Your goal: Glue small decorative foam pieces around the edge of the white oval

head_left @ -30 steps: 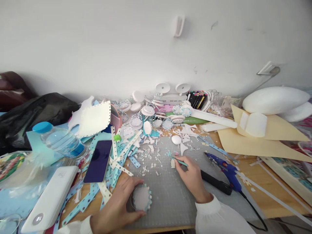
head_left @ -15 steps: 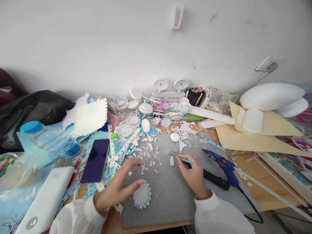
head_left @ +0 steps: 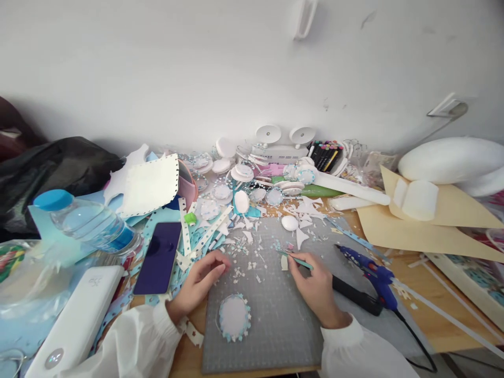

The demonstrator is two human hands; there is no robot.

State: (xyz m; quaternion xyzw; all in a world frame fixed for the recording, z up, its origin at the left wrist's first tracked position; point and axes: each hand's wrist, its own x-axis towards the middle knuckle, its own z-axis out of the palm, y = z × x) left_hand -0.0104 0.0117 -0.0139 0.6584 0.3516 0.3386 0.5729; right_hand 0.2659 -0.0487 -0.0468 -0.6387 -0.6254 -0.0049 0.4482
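Observation:
My right hand point(head_left: 313, 283) is closed around slim teal tweezers point(head_left: 302, 262), their tips pointing left over tiny blue and white bits. Beside the fingertips lies a small pale piece point(head_left: 284, 262). My left hand point(head_left: 202, 281) is at the left edge of the grey cutting mat point(head_left: 271, 336), fingers curled in and thumb against them, with nothing visible in the grip. Just below and right of it, a white oval disc point(head_left: 234, 316) trimmed with small blue and white stars lies flat on the mat. Loose star cut-outs point(head_left: 240, 273) are scattered between my hands.
A blue glue gun point(head_left: 370, 273) and a black-handled tool point(head_left: 356, 295) lie right. To the left are a phone point(head_left: 158, 257), a white power bank point(head_left: 76, 320) and a water bottle point(head_left: 90, 223). Several decorated discs point(head_left: 222, 191) and paper scraps fill the back; tan sheets point(head_left: 425, 231) lie right.
My left hand has drawn back from above the star-trimmed disc, and its spread fingers have curled closed. My right hand keeps the tweezers over the bits. The view has shifted slightly.

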